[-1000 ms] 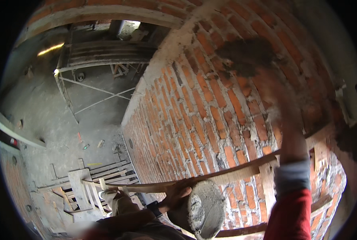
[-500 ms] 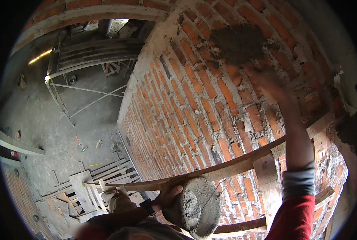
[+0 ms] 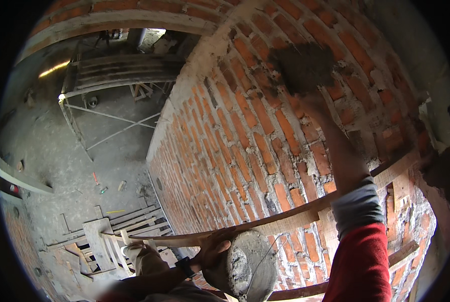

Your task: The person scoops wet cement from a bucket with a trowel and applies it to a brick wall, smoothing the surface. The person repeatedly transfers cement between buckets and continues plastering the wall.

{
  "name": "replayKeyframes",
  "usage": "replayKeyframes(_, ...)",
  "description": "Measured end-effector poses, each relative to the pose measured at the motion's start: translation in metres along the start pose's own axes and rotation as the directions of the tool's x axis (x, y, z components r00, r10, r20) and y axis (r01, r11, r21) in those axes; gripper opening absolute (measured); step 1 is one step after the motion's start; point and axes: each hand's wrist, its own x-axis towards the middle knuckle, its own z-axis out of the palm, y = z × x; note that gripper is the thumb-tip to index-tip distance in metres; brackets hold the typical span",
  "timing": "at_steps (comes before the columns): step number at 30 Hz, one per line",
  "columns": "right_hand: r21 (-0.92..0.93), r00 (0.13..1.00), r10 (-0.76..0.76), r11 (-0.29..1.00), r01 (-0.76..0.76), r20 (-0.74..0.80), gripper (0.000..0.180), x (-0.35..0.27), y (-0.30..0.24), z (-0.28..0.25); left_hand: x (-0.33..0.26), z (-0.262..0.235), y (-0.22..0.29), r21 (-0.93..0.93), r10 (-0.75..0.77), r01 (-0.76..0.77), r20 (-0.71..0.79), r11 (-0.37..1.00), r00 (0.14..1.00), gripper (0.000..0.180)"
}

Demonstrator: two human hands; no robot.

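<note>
Just below the wooden rail (image 3: 285,220), the left hand (image 3: 216,253) is curled against the side of a bucket (image 3: 218,277), its thumb near the rim. The bucket is round and grey, crusted inside with pale, lumpy mortar (image 3: 240,264), a thin wire (image 3: 271,246) crossing its open mouth. Above the rail, the right hand (image 3: 309,102) is at the lower edge of a dark, damp-looking patch (image 3: 304,68) on the brick wall (image 3: 225,166); blur hides whether its fingers are spread or gripping. Past the rail's left end lie boards (image 3: 97,242).
</note>
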Motion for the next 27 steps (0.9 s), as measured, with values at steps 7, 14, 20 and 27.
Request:
replayKeyframes(7,0.171,0.978,0.208,0.963,-0.207,0.012,0.064,-0.03,0.018,-0.034,-0.001,-0.001,-0.001,-0.048,0.003,-0.002,0.019,0.999,1.0,0.063)
replayKeyframes(14,-0.135,0.999,0.021,0.991,-0.026,-0.042,0.057,-0.055,0.038,-0.045,0.001,-0.001,-0.004,-0.073,-0.03,0.032,0.024,0.997,0.999,0.065)
replayKeyframes(20,-0.277,0.898,-0.168,0.959,0.054,-0.408,0.04,-0.075,0.06,-0.008,0.002,-0.002,-0.009,-0.006,0.019,-0.019,0.0,1.0,1.0,0.064)
replayKeyframes(27,-0.136,0.904,0.124,0.971,-0.195,-0.409,0.044,-0.135,0.015,-0.035,0.002,0.002,-0.023,-0.152,-0.014,0.012,-0.01,0.988,1.0,0.062)
